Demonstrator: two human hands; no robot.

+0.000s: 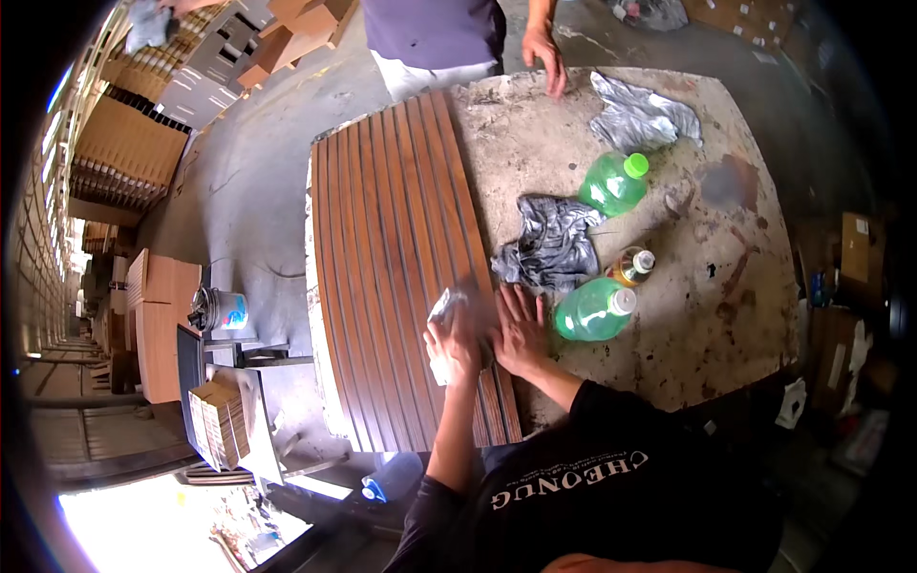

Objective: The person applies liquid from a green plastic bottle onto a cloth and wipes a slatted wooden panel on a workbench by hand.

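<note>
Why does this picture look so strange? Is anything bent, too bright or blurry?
Head view: the table has edges that bow outward, and the round rim fades to black; head view: the opening at lower left is washed out white; head view: a hazy patch beside the left hand softens the slatted panel, cause unclear.

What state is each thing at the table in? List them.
Grooved brown panel: flat
White cloth: bunched in left grip
Right grip: open
Dark grey rag: crumpled
Pale grey rag: crumpled
Green-capped bottle: closed
White-capped green bottle: closed
Small amber bottle: closed
Table: stained
</note>
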